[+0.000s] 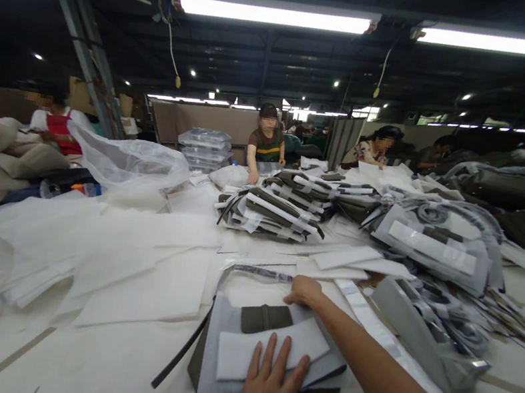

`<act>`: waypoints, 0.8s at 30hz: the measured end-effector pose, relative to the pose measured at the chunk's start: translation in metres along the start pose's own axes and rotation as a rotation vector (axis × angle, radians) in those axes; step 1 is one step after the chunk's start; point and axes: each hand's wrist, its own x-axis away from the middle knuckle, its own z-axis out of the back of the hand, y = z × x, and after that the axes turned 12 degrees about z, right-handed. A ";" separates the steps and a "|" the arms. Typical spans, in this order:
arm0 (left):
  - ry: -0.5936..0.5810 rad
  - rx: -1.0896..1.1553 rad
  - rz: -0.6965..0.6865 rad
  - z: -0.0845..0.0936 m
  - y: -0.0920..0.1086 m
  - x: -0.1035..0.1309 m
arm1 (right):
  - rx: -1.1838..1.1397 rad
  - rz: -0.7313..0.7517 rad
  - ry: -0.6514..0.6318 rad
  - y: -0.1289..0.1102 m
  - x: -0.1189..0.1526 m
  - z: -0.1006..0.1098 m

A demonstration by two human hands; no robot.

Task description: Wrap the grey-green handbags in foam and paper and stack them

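Note:
A dark olive handbag [197,358] wrapped in white sheeting lies in front of me on the table. A white foam strip [234,354] rests across its front, below an olive strap tab [266,319]. My left hand [267,387] is flat on the strip, fingers spread and pressing down. At the far right corner of the bag, my right hand [305,291] is closed around the end of the plastic-wrapped handle [254,270]; its fingertips are partly hidden. A loose dark strap [182,348] sticks out to the left.
White foam sheets [146,278] cover the table's left side. Stacked wrapped bags [270,211] stand ahead, with another wrapped bag [436,247] to their right. A grey tape dispenser [425,340] sits near my right forearm. A co-worker [267,146] stands across the table.

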 end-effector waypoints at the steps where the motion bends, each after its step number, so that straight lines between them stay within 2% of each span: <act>1: -0.002 0.001 0.000 0.000 0.000 0.000 | -0.028 -0.007 -0.015 0.003 0.000 0.000; 5: 0.017 0.016 0.011 -0.002 0.000 0.001 | -0.181 0.048 0.004 0.018 0.001 -0.005; 10: 0.022 0.022 0.002 -0.008 -0.001 0.004 | -0.411 0.180 0.136 0.040 -0.004 -0.011; 13: 0.003 0.022 0.001 -0.009 -0.001 0.006 | -0.513 0.257 0.245 0.049 -0.003 -0.009; 17: -0.019 0.005 -0.015 -0.006 -0.002 0.004 | -0.620 0.356 0.418 0.052 0.002 0.007; 24: -0.080 -0.024 -0.039 0.000 -0.004 0.002 | -0.702 0.496 0.642 0.045 0.016 0.053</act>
